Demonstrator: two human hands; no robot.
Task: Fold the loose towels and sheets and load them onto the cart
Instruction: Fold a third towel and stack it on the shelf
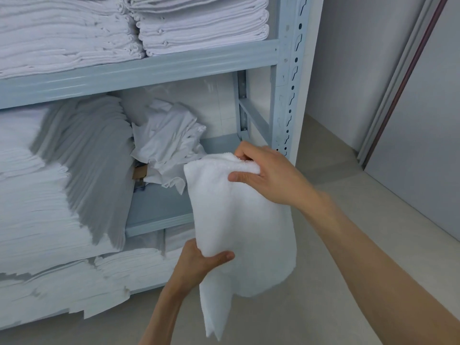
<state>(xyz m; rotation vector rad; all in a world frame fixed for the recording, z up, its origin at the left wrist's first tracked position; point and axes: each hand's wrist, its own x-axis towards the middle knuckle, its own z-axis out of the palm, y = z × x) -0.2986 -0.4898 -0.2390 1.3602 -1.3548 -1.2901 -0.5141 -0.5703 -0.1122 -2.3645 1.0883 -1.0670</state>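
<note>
Towel (239, 220): white terry, hanging in the air in front of the shelving unit's (286, 78) right end, over the floor (348, 207). We have it in both hands. Right hand (263, 170) is at the top edge, fingers curled over the folded rim with the thumb pressed on the front face, so it's a firm pinch grip. Left hand (199, 260) is lower down at the towel's left side, fingers wrapped behind the cloth and thumb across the front, gripping a bunched fold. Below the left hand a narrower flap of the towel dangles toward the floor; the rest bulges out to the right.

Behind the towel, on the middle shelf (159, 207), a crumpled white sheet (169, 143) sits loose, just beside a tall stack of folded linens (49, 183) that fills the left of that level. A bit of brown cardboard (140, 171) shows under the crumpled sheet. Bare grey shelf surface is visible between the stack and the towel.

Top shelf holds two neat piles of folded towels (199, 23). Bottom level has more folded white stacks (74, 290), partly blurred.

Right of the rack: pale wall (361, 70) and a grey door panel (423, 120) with a dark edge strip. No cart in frame.
</note>
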